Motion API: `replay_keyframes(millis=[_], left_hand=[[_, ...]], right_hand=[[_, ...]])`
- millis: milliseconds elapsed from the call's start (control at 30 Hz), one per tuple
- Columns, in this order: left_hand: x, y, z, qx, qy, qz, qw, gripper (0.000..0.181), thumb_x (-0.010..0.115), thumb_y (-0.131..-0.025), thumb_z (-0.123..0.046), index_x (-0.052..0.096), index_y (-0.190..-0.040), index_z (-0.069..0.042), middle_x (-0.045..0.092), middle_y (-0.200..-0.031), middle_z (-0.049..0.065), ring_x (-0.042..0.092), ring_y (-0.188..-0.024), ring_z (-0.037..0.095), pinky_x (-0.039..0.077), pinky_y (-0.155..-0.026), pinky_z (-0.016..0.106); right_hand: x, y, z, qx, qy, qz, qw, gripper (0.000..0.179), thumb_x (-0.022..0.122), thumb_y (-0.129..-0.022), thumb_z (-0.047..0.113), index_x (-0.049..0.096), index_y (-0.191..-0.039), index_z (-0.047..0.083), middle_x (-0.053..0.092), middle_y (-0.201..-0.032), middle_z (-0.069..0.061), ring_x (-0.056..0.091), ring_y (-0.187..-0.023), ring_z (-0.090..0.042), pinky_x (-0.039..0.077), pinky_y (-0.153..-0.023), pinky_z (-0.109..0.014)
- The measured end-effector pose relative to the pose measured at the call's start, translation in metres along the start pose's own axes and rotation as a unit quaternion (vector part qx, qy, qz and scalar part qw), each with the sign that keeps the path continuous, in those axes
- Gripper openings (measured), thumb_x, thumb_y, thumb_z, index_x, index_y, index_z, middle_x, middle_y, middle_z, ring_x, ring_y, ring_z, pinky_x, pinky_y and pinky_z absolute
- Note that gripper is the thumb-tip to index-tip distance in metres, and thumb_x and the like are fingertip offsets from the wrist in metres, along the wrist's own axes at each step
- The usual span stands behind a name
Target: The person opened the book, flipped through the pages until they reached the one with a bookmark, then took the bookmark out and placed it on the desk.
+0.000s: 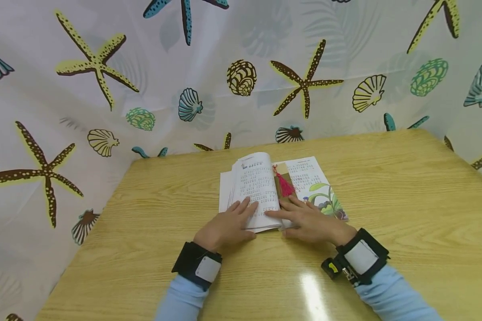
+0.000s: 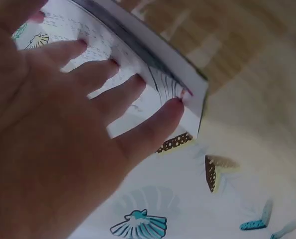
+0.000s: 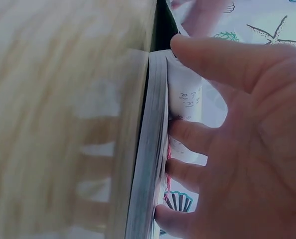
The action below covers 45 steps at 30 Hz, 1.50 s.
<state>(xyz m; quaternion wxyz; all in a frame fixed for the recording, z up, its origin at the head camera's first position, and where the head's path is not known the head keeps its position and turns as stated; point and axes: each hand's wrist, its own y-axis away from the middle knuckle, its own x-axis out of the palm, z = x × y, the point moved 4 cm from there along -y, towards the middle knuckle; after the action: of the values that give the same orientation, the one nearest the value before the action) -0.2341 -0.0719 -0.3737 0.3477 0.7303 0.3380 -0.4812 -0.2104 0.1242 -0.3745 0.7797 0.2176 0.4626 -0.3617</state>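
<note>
An open book [image 1: 259, 178] lies on the table, its left pages bulging upward near the spine. Across the lower part of the left page rests my left hand [image 1: 228, 225], fingers spread and fairly straight. My right hand [image 1: 315, 221] lies on the lower right page, its fingers stretched toward the spine. Against the spine on that page is a brown bookmark [image 1: 282, 169] with a red tassel [image 1: 286, 186]; my right fingertips are at its lower end. In the right wrist view, the fingers touch the page stack [image 3: 147, 144] from above. The left wrist view shows the fingers stretched over a page [image 2: 100, 47].
The wooden table [image 1: 165, 191] extends around the book on all sides. A white cloth [image 1: 225, 40] printed with starfish and shells hangs behind the table and along its sides. Black bands [image 1: 197, 264] are strapped round both wrists.
</note>
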Motion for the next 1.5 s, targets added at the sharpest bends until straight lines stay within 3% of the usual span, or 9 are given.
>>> replay_keyframes(millis=[67,167,300,400,533,933,1333,1500], left_hand=[[0.005,0.000,0.000,-0.017,-0.004,0.026,0.9995,0.071,0.066,-0.100,-0.030,0.031,-0.161,-0.015,0.024,-0.167,0.009,0.022,-0.152,0.031,0.028,-0.119,0.047],[0.003,0.001,-0.001,-0.016,0.003,0.015,0.9997,0.070,0.068,-0.099,-0.024,0.035,-0.159,-0.014,0.028,-0.165,0.009,0.026,-0.151,0.029,0.029,-0.119,0.045],[0.002,0.001,-0.001,-0.005,0.004,0.014,0.9999,0.071,0.070,-0.097,-0.019,0.036,-0.159,-0.012,0.030,-0.164,0.009,0.028,-0.150,0.029,0.029,-0.119,0.044],[0.002,0.001,-0.001,-0.001,0.005,0.012,0.9999,0.071,0.071,-0.096,-0.018,0.037,-0.158,-0.010,0.031,-0.164,0.010,0.028,-0.150,0.029,0.029,-0.119,0.043],[0.001,0.001,-0.001,-0.002,0.006,0.012,0.9999,0.072,0.071,-0.096,-0.018,0.036,-0.158,-0.010,0.031,-0.164,0.009,0.028,-0.150,0.029,0.028,-0.119,0.043],[0.002,0.000,0.001,0.006,0.008,0.008,0.9999,0.072,0.073,-0.095,-0.016,0.037,-0.157,-0.009,0.031,-0.163,0.012,0.029,-0.150,0.032,0.029,-0.119,0.044],[0.001,0.001,0.002,-0.005,-0.001,0.007,1.0000,0.072,0.073,-0.095,-0.018,0.038,-0.157,-0.010,0.032,-0.164,0.010,0.029,-0.150,0.030,0.031,-0.118,0.046],[0.003,0.001,0.002,-0.007,-0.003,0.008,0.9999,0.072,0.073,-0.095,-0.018,0.038,-0.157,-0.010,0.032,-0.164,0.010,0.029,-0.150,0.030,0.031,-0.118,0.045]], right_hand=[[-0.002,0.000,-0.002,-0.003,-0.013,-0.010,0.9999,0.048,0.061,-0.101,0.019,0.054,-0.148,0.014,0.034,-0.156,-0.031,0.025,-0.142,-0.058,0.022,-0.109,-0.075],[-0.010,0.000,-0.008,0.006,-0.046,-0.058,0.9972,0.045,0.061,-0.100,0.015,0.057,-0.145,0.009,0.040,-0.153,-0.030,0.033,-0.141,-0.054,0.030,-0.108,-0.071],[-0.024,0.007,-0.020,0.067,-0.051,-0.147,0.9856,0.040,0.061,-0.100,0.012,0.059,-0.139,0.000,0.053,-0.140,-0.030,0.048,-0.130,-0.048,0.042,-0.102,-0.065],[-0.027,0.009,-0.026,0.092,-0.045,-0.167,0.9806,0.035,0.062,-0.099,0.010,0.063,-0.130,-0.005,0.064,-0.109,-0.021,0.059,-0.102,-0.038,0.052,-0.085,-0.050],[-0.025,0.005,-0.026,0.068,-0.073,-0.170,0.9804,0.025,0.063,-0.096,0.006,0.070,-0.117,-0.006,0.055,-0.081,-0.004,0.048,-0.077,-0.021,0.040,-0.066,-0.033],[-0.020,0.002,-0.024,0.110,-0.076,-0.173,0.9758,0.025,0.063,-0.094,0.003,0.071,-0.114,-0.010,0.068,-0.096,-0.012,0.055,-0.083,-0.022,0.048,-0.072,-0.034],[-0.020,0.000,-0.023,0.111,-0.072,-0.170,0.9766,0.024,0.064,-0.094,0.000,0.071,-0.114,-0.013,0.070,-0.098,-0.015,0.053,-0.079,-0.020,0.044,-0.066,-0.029],[-0.027,0.006,-0.031,0.129,-0.080,-0.171,0.9735,0.023,0.065,-0.095,0.000,0.071,-0.113,-0.013,0.071,-0.101,-0.020,0.057,-0.077,-0.019,0.045,-0.062,-0.027]])
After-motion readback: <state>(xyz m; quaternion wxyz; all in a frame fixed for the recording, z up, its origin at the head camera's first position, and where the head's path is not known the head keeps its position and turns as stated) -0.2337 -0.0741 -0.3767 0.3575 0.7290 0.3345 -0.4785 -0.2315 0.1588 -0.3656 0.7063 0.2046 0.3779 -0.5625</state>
